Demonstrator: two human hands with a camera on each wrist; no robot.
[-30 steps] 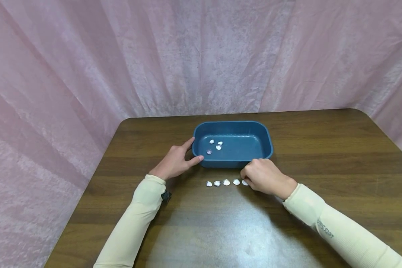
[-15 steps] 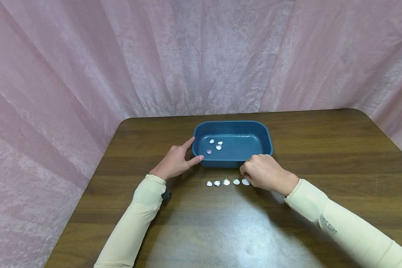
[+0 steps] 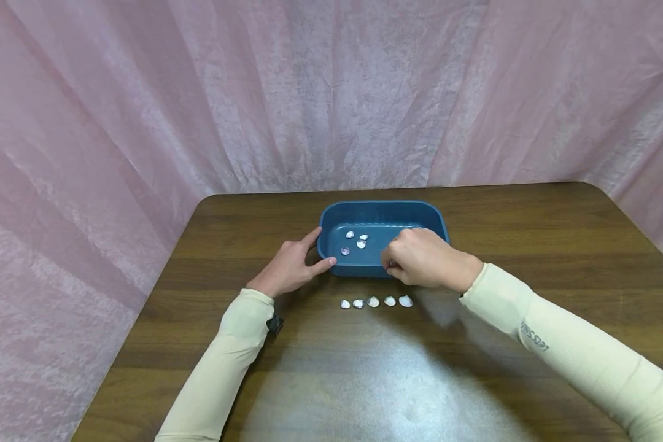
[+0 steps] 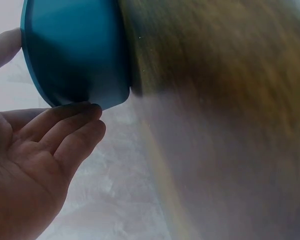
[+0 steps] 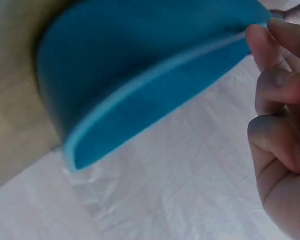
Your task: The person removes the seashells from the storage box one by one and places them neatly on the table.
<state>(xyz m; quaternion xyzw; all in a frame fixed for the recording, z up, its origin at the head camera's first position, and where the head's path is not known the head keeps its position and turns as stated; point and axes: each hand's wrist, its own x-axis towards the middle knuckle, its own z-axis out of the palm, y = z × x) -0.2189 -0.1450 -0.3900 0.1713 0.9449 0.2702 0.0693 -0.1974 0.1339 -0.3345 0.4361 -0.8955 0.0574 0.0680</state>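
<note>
A blue rectangular tub [image 3: 359, 271] stands on the table with several small seashells [image 3: 361, 244] inside its left part, one of them purplish. My left hand [image 3: 287, 265] rests against the tub's left end, thumb at the front corner and straight fingers along the side. In the left wrist view the fingers [image 4: 72, 135] touch the tub's outer wall [image 4: 80, 55]. My right hand [image 3: 422, 258] is over the tub's front right rim, fingers curled; in the right wrist view thumb and index tip meet with nothing visible between them. Several white shells [image 3: 372, 302] lie in a row before the tub.
The brown wooden table [image 3: 309, 380] has rounded back corners. Behind it hangs a pink velvety curtain [image 3: 331, 92]. Both forearms wear pale sleeves [image 3: 574, 350], and a dark wrist device [image 3: 275, 323] shows at the left cuff.
My right hand has left the shell at the right end of the row and moved up and away, over the tub's front rim. The left hand stays put.
</note>
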